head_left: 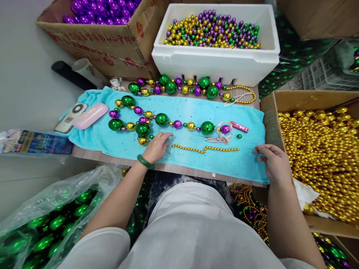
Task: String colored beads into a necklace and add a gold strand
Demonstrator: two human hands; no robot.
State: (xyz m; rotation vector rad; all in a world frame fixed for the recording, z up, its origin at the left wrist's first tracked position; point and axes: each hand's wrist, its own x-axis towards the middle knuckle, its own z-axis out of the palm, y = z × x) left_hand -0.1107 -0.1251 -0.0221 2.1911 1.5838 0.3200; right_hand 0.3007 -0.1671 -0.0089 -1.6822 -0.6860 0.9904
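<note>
My left hand [157, 147], with a green bangle [145, 162] at the wrist, rests on the turquoise towel [185, 161], fingers stretched out. It lies beside a strand of large green, purple and gold beads [162, 119] and near the left end of a short gold bead string [206, 149]. At the towel's right end my right hand [274, 161] pinches a thin clear thread [252, 138], which runs left toward the strand. Between the hands are small scissors [215, 139], a pale loop of cord [230, 131], a pink packet [240, 127] and a loose green bead [239, 136].
A bead necklace [170, 87] lies along the towel's back edge, before a white foam box [213, 61] of mixed beads. Cardboard boxes hold purple beads [101, 11] and gold bead strings [322, 157]. A pink case [90, 116] sits at the left.
</note>
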